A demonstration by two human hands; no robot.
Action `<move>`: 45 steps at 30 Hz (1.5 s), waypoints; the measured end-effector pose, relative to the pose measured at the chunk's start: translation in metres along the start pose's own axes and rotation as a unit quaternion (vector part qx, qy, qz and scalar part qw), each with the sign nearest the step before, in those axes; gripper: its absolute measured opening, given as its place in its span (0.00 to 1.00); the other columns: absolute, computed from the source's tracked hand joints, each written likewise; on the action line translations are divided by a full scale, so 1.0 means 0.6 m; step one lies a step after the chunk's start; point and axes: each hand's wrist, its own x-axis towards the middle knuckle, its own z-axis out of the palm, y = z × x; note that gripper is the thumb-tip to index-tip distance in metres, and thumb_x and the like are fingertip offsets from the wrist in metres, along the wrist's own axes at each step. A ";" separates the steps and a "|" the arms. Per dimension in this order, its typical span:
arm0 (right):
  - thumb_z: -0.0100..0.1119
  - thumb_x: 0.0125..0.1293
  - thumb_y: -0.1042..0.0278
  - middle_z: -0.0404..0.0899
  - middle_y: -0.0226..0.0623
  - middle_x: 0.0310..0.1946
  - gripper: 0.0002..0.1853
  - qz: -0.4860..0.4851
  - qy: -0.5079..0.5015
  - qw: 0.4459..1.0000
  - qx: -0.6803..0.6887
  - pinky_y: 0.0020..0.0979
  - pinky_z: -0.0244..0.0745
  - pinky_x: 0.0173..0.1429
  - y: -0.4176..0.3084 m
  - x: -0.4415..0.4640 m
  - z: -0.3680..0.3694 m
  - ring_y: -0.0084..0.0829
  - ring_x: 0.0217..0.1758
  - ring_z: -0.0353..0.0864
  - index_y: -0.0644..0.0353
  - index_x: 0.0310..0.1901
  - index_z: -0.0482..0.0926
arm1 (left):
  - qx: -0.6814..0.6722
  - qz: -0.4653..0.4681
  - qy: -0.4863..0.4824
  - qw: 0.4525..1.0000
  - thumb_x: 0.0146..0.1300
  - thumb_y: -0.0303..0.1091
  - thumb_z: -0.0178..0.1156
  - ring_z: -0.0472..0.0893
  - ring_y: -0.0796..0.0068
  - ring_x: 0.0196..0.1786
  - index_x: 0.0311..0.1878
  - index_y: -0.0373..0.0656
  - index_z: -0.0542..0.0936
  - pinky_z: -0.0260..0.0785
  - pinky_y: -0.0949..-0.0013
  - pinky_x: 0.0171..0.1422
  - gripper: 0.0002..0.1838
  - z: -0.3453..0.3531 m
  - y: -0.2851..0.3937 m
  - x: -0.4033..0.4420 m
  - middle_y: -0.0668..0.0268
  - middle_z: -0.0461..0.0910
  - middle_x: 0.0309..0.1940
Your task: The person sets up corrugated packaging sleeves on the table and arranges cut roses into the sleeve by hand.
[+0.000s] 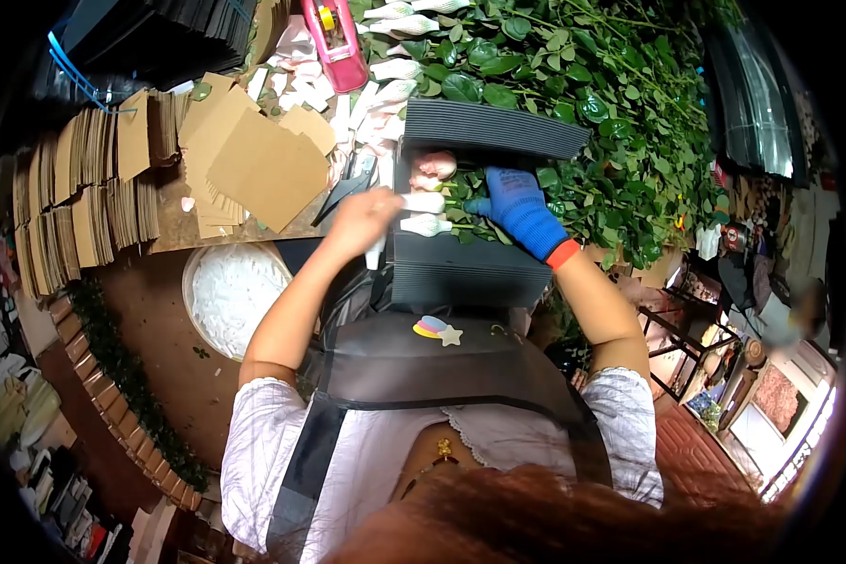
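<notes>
My bare left hand [365, 221] is closed at the head end of a rose in a white mesh sleeve [425, 202], its fingers pinching the sleeve's tip. The blue-gloved right hand [519, 209] closes around the rose's stem, just behind the head; its fingertips are partly hidden among leaves. Beside that bloom lie a bare pink rose [434, 167] and another sleeved rose [425, 225]. These flowers lie between the two raised flaps of a black corrugated sheet [493, 127]. Dark-handled scissors [352, 183] rest just beyond my left hand.
Leafy rose stems [573, 75] cover the table's far right. A pink tape dispenser [336, 42] stands at the back, near brown cardboard pieces [265, 169]. Stacked cardboard [94, 179] lines the left, above a round basket [190, 291] of white sleeves.
</notes>
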 end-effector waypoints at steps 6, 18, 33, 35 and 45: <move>0.67 0.60 0.40 0.86 0.48 0.46 0.33 0.038 -0.022 0.995 0.092 0.44 0.79 0.58 0.008 -0.039 -0.084 0.48 0.51 0.85 0.54 0.61 0.77 | -0.055 0.068 0.083 0.993 0.62 0.30 0.62 0.81 0.78 0.36 0.31 0.39 0.79 0.73 0.68 0.45 0.06 -0.074 -0.057 -0.048 0.67 0.83 0.31; 0.59 0.70 0.57 0.87 0.43 0.38 0.11 -0.161 -0.206 0.951 -0.163 0.44 0.82 0.46 -0.071 -0.008 -0.026 0.43 0.45 0.89 0.55 0.44 0.82 | 0.099 0.060 -0.117 0.986 0.67 0.43 0.69 0.79 0.70 0.32 0.38 0.40 0.79 0.70 0.63 0.39 0.16 0.010 -0.013 0.009 0.60 0.79 0.25; 0.54 0.73 0.64 0.88 0.37 0.35 0.09 -0.208 -0.224 0.909 -0.284 0.42 0.82 0.39 -0.102 0.007 -0.002 0.38 0.41 0.90 0.54 0.42 0.84 | 0.494 -0.369 0.025 0.787 0.63 0.44 0.68 0.86 0.47 0.43 0.44 0.44 0.83 0.78 0.49 0.46 0.14 -0.226 -0.092 -0.285 0.52 0.88 0.37; 0.55 0.73 0.64 0.89 0.37 0.35 0.09 -0.206 -0.238 0.898 -0.306 0.42 0.82 0.39 -0.113 0.011 -0.005 0.38 0.40 0.90 0.54 0.41 0.85 | 0.427 -0.261 0.108 0.859 0.61 0.49 0.72 0.87 0.49 0.42 0.45 0.41 0.83 0.78 0.51 0.46 0.21 -0.199 -0.104 -0.271 0.53 0.88 0.36; 0.57 0.71 0.66 0.89 0.36 0.37 0.08 -0.212 -0.196 0.912 -0.291 0.40 0.82 0.40 -0.102 -0.001 -0.013 0.37 0.42 0.90 0.55 0.43 0.85 | 0.152 0.016 0.099 0.983 0.66 0.50 0.65 0.84 0.59 0.31 0.39 0.41 0.83 0.73 0.56 0.39 0.19 0.030 0.008 0.008 0.56 0.83 0.27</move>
